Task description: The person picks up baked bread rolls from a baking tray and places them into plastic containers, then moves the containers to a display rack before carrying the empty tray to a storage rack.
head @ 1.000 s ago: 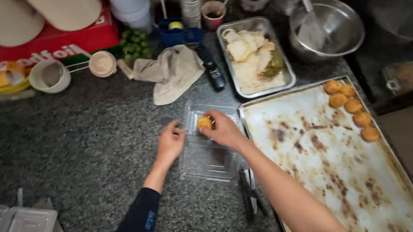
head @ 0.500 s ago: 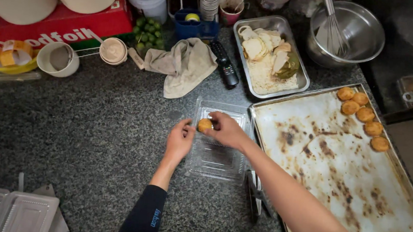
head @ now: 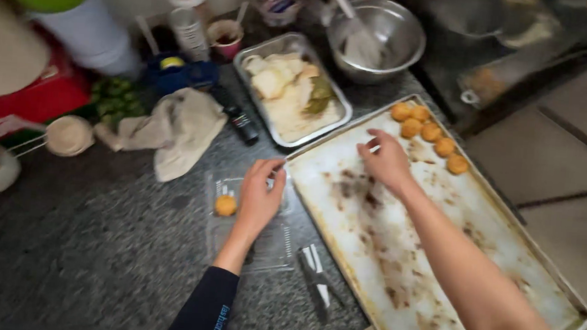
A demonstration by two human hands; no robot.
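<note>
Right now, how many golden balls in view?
6. Five cluster at the tray's far corner, past the right hand; one in the clear container beside the left hand.

Soft, even light over my counter; motion blur smears everything, worst at the left edge; corners dim.

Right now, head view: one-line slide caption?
Left hand steadies clear plastic container; right hand reaches across large stained baking tray.
</note>
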